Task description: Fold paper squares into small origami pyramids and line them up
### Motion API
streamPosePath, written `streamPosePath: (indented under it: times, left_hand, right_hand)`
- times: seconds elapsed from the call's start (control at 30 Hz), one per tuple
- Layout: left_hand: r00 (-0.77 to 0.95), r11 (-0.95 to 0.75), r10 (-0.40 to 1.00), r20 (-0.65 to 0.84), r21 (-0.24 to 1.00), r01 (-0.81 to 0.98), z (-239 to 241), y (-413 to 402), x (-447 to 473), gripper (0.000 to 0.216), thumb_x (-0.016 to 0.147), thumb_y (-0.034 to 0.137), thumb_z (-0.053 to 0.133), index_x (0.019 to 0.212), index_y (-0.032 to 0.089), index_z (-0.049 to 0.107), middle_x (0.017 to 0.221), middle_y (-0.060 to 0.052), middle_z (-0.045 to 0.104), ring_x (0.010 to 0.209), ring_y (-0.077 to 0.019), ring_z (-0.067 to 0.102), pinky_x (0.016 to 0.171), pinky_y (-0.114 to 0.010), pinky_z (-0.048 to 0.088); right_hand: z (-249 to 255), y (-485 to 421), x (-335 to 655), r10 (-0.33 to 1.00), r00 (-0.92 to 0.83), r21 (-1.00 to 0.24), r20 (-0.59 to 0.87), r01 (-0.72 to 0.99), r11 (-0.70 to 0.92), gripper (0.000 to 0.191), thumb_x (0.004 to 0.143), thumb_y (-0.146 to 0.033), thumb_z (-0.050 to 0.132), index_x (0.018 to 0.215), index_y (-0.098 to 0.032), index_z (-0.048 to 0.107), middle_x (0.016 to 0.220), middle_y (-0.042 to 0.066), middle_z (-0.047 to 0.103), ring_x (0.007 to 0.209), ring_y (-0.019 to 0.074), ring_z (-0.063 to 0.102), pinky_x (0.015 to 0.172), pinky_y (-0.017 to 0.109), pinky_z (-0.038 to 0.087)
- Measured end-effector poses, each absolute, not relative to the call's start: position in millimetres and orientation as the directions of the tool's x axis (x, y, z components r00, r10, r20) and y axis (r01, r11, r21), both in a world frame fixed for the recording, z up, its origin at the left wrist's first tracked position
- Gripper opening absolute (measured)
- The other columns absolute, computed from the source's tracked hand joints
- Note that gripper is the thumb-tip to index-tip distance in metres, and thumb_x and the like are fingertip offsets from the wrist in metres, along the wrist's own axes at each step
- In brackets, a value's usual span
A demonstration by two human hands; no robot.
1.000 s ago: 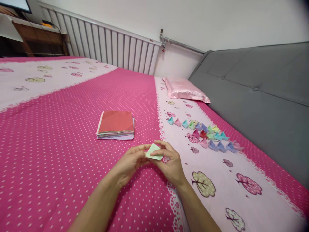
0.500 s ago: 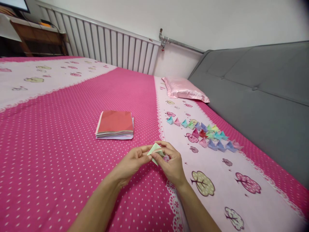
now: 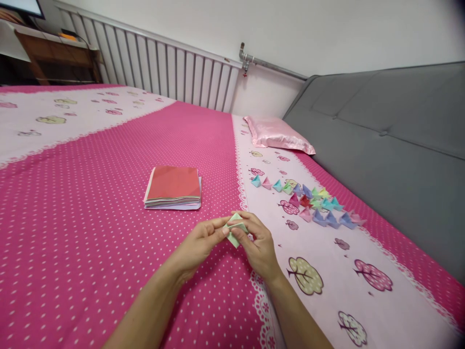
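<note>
A small folded piece of pale green paper (image 3: 236,221) is held between both hands above the bedspread. My left hand (image 3: 204,238) pinches its left side with thumb and fingers. On the other side, my right hand (image 3: 259,245) grips it, the thumb in front and the fingers behind. Parts of the paper are hidden by the fingers. To the right, several small folded paper boats (image 3: 319,217) in blue, pink, green, red and yellow lie in loose rows. Beyond my left hand sits a stack of square coloured paper (image 3: 174,183) with a red sheet on top.
The bed wears a pink dotted bedspread (image 3: 109,218) with pale printed bands. A pink satin pillow (image 3: 278,133) lies near the grey headboard (image 3: 385,111). Behind stand a white radiator (image 3: 163,63) and a metal pipe (image 3: 272,65); a wooden desk (image 3: 58,51) is at far left.
The green paper has turned slightly in my fingers, and my left thumb has shifted a little upward. The boats and the paper stack have stayed where they were.
</note>
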State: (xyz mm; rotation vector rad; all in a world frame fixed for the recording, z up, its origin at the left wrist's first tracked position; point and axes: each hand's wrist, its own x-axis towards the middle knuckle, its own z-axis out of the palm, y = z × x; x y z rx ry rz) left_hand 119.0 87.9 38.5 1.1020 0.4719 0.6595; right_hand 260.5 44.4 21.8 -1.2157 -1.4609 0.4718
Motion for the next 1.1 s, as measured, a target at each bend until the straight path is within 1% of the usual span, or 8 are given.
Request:
streamPosePath:
  times: [0.13,0.27,0.37,0.5,0.63,0.83,0.97,1.1]
  left_hand:
    - [0.727,0.287,0.687,-0.019,0.926,-0.246,38.4,88.5,119.5,0.036,0.079,0.029,0.055,0.113,0.019,0.058,0.11,-0.008,0.063,0.102,-0.0185,0.055,0.093,-0.028,0.035]
    - [0.681,0.279,0.732,-0.027,0.923,-0.265,36.8,89.9,119.4,0.036,0.08,0.029,0.054,0.114,0.018,0.058,0.108,-0.008,0.064,0.1,-0.019,0.055,0.092,-0.03,0.035]
    - [0.638,0.284,0.768,-0.046,0.918,-0.276,34.6,91.0,118.8,0.036,0.08,0.029,0.054,0.114,0.02,0.057,0.107,-0.007,0.064,0.099,-0.0186,0.055,0.09,-0.03,0.036]
    - [0.623,0.28,0.781,-0.038,0.913,-0.295,33.8,91.4,118.9,0.035,0.08,0.029,0.053,0.113,0.02,0.058,0.106,-0.006,0.065,0.098,-0.0175,0.055,0.088,-0.028,0.037]
    - [0.635,0.271,0.771,-0.048,0.927,-0.259,35.3,90.9,119.8,0.034,0.081,0.03,0.052,0.113,0.02,0.058,0.102,-0.007,0.066,0.096,-0.0172,0.056,0.084,-0.027,0.038]
    - [0.613,0.151,0.79,0.007,0.967,-0.205,38.2,90.7,120.7,0.03,0.078,0.031,0.055,0.105,0.021,0.063,0.096,-0.005,0.067,0.091,-0.0165,0.058,0.082,-0.025,0.039]
    - [0.615,0.091,0.788,0.027,0.983,-0.159,37.0,91.6,122.1,0.03,0.077,0.031,0.057,0.103,0.019,0.063,0.093,-0.005,0.067,0.083,-0.0151,0.058,0.078,-0.026,0.042]
    - [0.57,-0.024,0.818,0.08,0.994,-0.105,29.0,94.4,124.8,0.027,0.071,0.028,0.063,0.094,0.016,0.065,0.086,-0.005,0.067,0.078,-0.0147,0.057,0.071,-0.024,0.043]
  right_hand:
    - [19.7,45.0,260.9,0.85,0.197,-0.829,0.489,0.407,0.383,0.013,0.076,-0.027,0.061,0.086,-0.023,0.067,0.098,0.005,0.062,0.096,0.0195,0.056,0.085,0.032,0.043]
    - [15.3,45.5,262.6,0.832,0.247,-0.838,0.497,0.386,0.387,0.019,0.071,-0.025,0.067,0.09,-0.022,0.065,0.103,0.006,0.06,0.097,0.02,0.056,0.085,0.033,0.044]
    - [12.1,45.8,264.0,0.827,0.295,-0.863,0.478,0.331,0.381,0.016,0.072,-0.024,0.066,0.088,-0.022,0.064,0.104,0.007,0.06,0.094,0.0199,0.057,0.076,0.031,0.047]
    - [11.1,46.4,264.8,0.808,0.364,-0.88,0.463,0.294,0.372,0.006,0.073,-0.023,0.064,0.079,-0.02,0.064,0.092,0.005,0.063,0.085,0.0174,0.059,0.072,0.029,0.047]
    - [12.0,47.2,264.7,0.811,0.399,-0.899,0.427,0.286,0.332,0.007,0.074,-0.025,0.064,0.076,-0.018,0.064,0.077,0.002,0.063,0.073,0.015,0.059,0.068,0.027,0.047]
    - [10.4,47.4,264.0,0.827,0.393,-0.91,0.401,0.272,0.312,0.01,0.073,-0.026,0.064,0.075,-0.017,0.061,0.074,0.002,0.061,0.068,0.0144,0.057,0.063,0.027,0.047]
    - [11.7,46.2,263.0,0.822,0.362,-0.884,0.439,0.334,0.325,0.009,0.074,-0.025,0.063,0.073,-0.016,0.061,0.073,0.002,0.06,0.068,0.0145,0.057,0.063,0.027,0.046]
    - [14.6,44.9,261.5,0.824,0.332,-0.861,0.46,0.395,0.321,0.008,0.074,-0.024,0.062,0.071,-0.017,0.062,0.071,0.002,0.06,0.066,0.014,0.057,0.061,0.026,0.046]
